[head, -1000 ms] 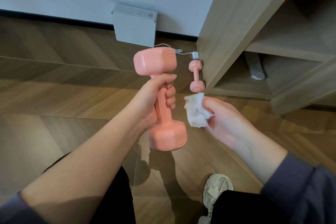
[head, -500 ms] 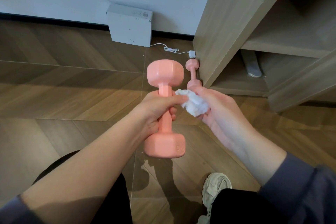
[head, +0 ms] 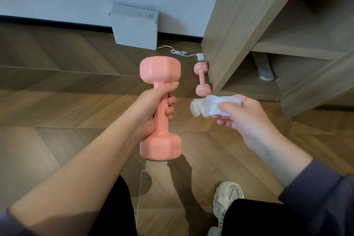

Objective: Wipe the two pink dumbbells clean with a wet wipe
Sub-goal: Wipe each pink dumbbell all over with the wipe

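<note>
My left hand (head: 153,107) grips the handle of a pink dumbbell (head: 160,72), held upright above the floor in the middle of the view. My right hand (head: 243,119) pinches a crumpled white wet wipe (head: 207,105) to the right of the dumbbell, a short gap away from it. The second pink dumbbell (head: 202,79) lies on the wooden floor farther back, against the base of the wooden cabinet (head: 229,25).
A white box (head: 134,27) leans on the wall behind, with a white cable (head: 178,51) running to a small plug by the cabinet. The cabinet's open lower shelf holds a grey object (head: 265,71). My shoe (head: 227,197) shows at the bottom.
My right hand with the wipe has drawn back to the right, off the dumbbell's handle. The held dumbbell stays upright in my left hand.
</note>
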